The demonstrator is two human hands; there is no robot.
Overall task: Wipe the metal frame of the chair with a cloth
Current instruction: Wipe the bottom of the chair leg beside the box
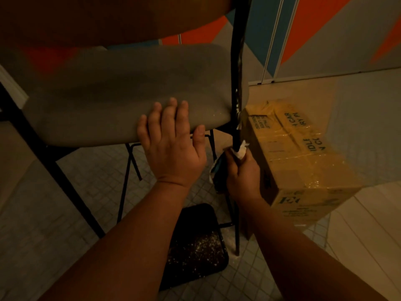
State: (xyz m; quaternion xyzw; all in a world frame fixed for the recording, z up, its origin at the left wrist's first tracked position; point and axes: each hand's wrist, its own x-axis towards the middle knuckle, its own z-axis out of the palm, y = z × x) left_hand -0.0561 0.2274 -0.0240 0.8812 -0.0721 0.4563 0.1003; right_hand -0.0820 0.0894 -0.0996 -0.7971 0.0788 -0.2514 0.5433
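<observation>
A chair with a grey padded seat [121, 92] and a black metal frame [236, 68] fills the upper left of the head view. My left hand [171, 142] lies flat on the seat's front edge, fingers straight. My right hand [240, 170] grips a white cloth [241, 149] wrapped around the frame's right upright tube, just below the seat. White smears show on the tube above the cloth. Part of the cloth hangs down to the left of my fist.
A taped cardboard box [303, 157] stands on the floor right beside the tube. A black mat [195, 246] speckled with white crumbs lies under the chair on small white floor tiles. Panels painted orange, blue and grey [325, 35] stand behind.
</observation>
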